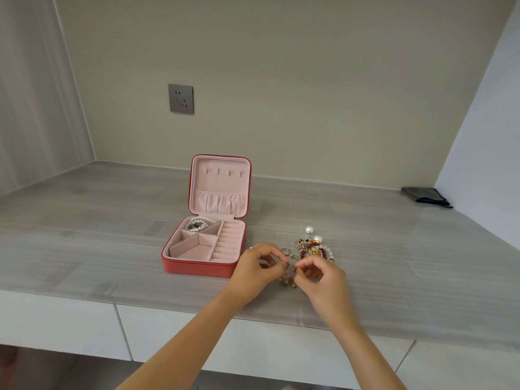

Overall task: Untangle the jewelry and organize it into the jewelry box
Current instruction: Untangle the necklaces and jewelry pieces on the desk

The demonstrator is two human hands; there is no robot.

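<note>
A small pale piece (289, 273) is pinched by left hand (260, 270) and right hand (323, 278), close together; hard pulling could tighten the tangled red, white and gold bead heap (315, 250) right of the open red jewelry box (202, 267)

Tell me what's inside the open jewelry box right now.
The jewelry box holds a pearl strand and a darker piece in its back compartment. Other visible compartments and ring rolls look bare. The near wall hides the front strip.

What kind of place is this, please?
Probably a home, at a built-in dressing counter: a wall socket, white drawer fronts beneath, and an open jewelry box on it.
</note>
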